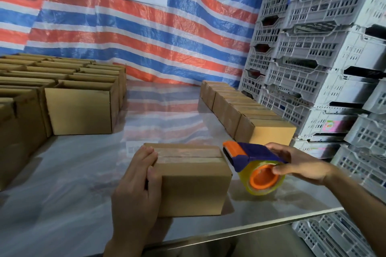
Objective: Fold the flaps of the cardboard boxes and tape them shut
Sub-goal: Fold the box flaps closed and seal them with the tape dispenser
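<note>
A closed cardboard box [194,177] sits on the shiny counter [73,183] near its front edge, clear tape along its top seam. The left hand [135,190] grips the box's left end, fingers curled over the top. Just to the right, the right hand [296,165] holds an orange-and-blue tape dispenser [254,167]. Open boxes [81,108] stand far left; taped boxes [242,108] line the right beside white crates [313,58].

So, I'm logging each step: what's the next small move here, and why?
Probably draw the tape dispenser down the right end of the box to finish the strip: glossy tape already covers its top seam, the cutter sits at that edge, and the left hand steadies it.
</note>
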